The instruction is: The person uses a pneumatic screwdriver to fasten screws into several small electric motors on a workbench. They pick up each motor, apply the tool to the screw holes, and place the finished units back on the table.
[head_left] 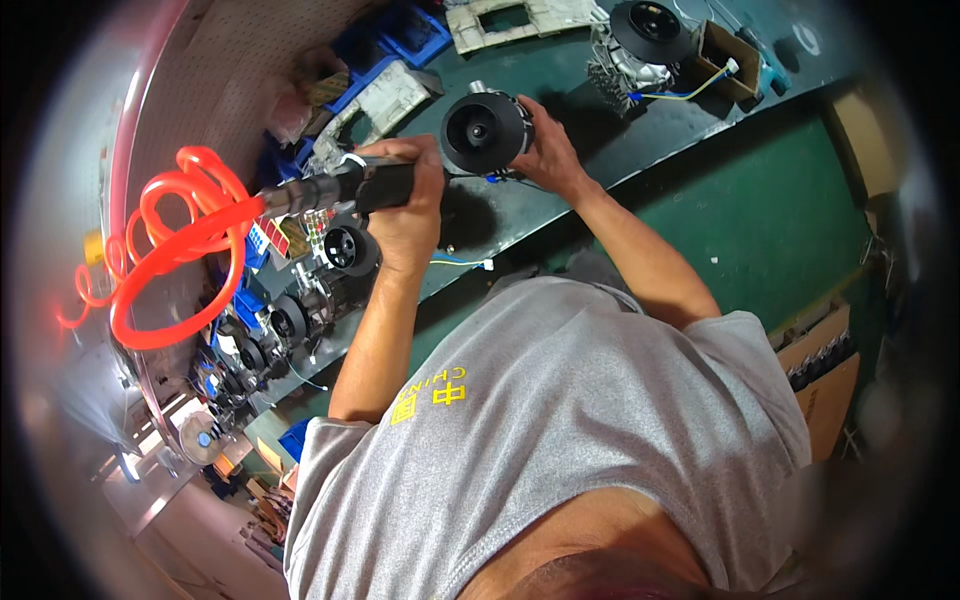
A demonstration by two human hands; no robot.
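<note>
Step, apparently: steadying black fan (487, 132) with air tool (385, 187) close by; next move calls for firm right grip, careful tool aim. Right hand (553, 155) grasps fan's right side, fingers against its rim. Left hand (412, 218), left of fan, clenched round tool. Fan above bench (515, 213); whether touching, cannot tell.

Power tool (386, 186) left of fan unit (487, 133), hose (200, 228) farther left, workbench (560, 62) beneath

coiled hose (205, 228) orange-red, air tool (385, 186) and blower wheel (478, 132) black, t-shirt (610, 400) heathered grey with yellow lettering (449, 393), floor (690, 235) green.
</note>
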